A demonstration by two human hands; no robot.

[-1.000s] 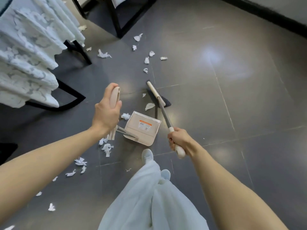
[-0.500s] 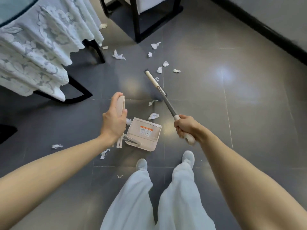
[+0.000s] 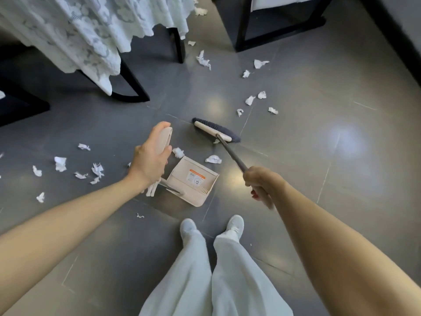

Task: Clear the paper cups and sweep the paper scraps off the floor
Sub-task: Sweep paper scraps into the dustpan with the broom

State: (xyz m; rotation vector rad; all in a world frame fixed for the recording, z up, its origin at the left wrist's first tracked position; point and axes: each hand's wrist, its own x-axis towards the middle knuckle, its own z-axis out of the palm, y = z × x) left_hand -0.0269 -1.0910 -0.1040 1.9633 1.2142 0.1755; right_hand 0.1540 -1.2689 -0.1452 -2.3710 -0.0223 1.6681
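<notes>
Paper scraps [image 3: 60, 163] lie all over the grey floor [image 3: 319, 137]. I see one bunch to my left and more past the broom head [image 3: 216, 132], near the black chair legs [image 3: 241, 30]. One scrap [image 3: 213, 159] sits between the broom head and the dustpan [image 3: 192, 180], and another [image 3: 178, 152] is just beside my left hand. I see no paper cups.

My left hand [image 3: 150, 160] has its fingers curled tight round the top of the cream dustpan handle [image 3: 164, 140]. The pan rests on the floor in front of my white shoes [image 3: 188, 225].

My right hand [image 3: 259, 182] is a closed fist round the broom stick [image 3: 232, 155]. The stick slants away from me, and the dark bristles touch the floor just past the dustpan.

A lacy white tablecloth [image 3: 91, 35] hangs at my upper left.
</notes>
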